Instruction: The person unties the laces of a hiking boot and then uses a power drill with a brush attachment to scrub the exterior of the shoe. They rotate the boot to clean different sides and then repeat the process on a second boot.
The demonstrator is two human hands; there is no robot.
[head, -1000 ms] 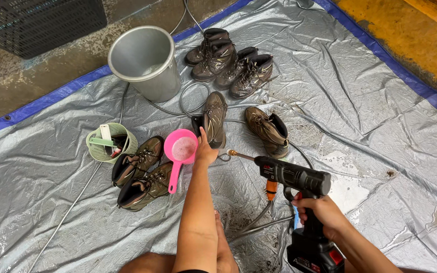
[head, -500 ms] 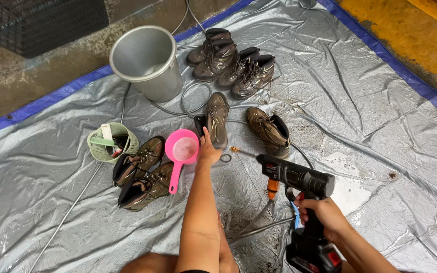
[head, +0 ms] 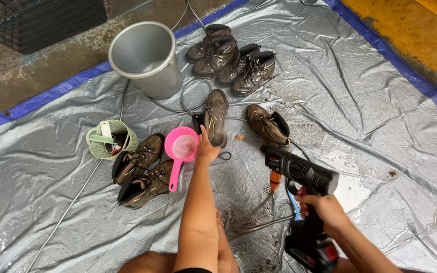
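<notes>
My left hand (head: pixel 207 149) reaches forward and grips the heel end of a brown hiking boot (head: pixel 216 114) lying on the grey tarp. My right hand (head: pixel 323 211) holds the grip of a black cordless spray gun (head: pixel 299 174), its nozzle pointing left and away from me toward that boot. A thin hose (head: pixel 259 227) runs from the gun across the tarp. Another brown boot (head: pixel 268 124) lies just right of the first one.
A pink ladle (head: pixel 181 147) lies beside two boots (head: pixel 140 172) on the left. A green basket (head: pixel 108 139) holds brushes. A grey metal bucket (head: pixel 146 56) stands behind, with several boots (head: pixel 233 58) beyond it. The tarp's blue edge (head: pixel 41 98) meets wet concrete.
My left hand has stayed on the boot's heel. The spray gun in my right hand has shifted slightly, its nozzle still pointing at the boot.
</notes>
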